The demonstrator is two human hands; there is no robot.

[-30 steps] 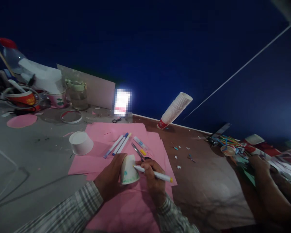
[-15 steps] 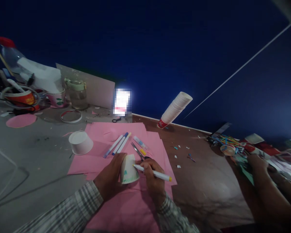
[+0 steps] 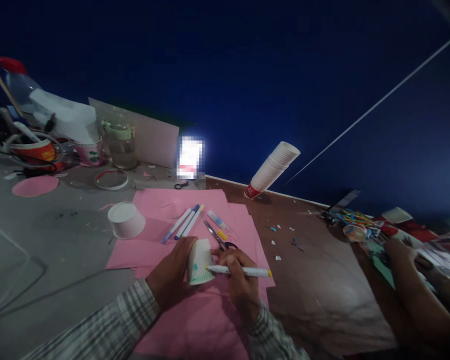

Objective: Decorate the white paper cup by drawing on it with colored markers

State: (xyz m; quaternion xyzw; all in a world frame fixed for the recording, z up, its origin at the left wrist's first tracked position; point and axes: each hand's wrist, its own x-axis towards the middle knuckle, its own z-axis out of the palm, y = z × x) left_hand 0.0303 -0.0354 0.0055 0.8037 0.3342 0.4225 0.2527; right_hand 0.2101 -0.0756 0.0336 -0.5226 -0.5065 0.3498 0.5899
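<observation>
My left hand (image 3: 172,272) is closed round a white paper cup (image 3: 201,262) that carries green marks, its wide rim toward me. Between the fingers of my right hand (image 3: 240,280) is a white marker (image 3: 253,271) with a yellow end, and its tip touches or nearly touches the cup's side. Beneath both hands lie pink paper sheets (image 3: 195,325). Just past my right hand rest black-handled scissors (image 3: 214,232), a yellow marker cap (image 3: 222,234) and a clear glue tube (image 3: 217,220). Several capped markers (image 3: 187,222) lie beyond the cup.
An upturned white paper tub (image 3: 126,221) stands left on the paper's edge. A tall stack of paper cups (image 3: 272,170) leans at the back. Jar (image 3: 120,145), filled cups and a tape roll (image 3: 111,180) stand back left. At right, another person's hands (image 3: 401,250) work with green paper.
The marker has turned flatter, and its tip has moved down the cup's side toward the rim. My left hand still holds the cup in much the same place.
</observation>
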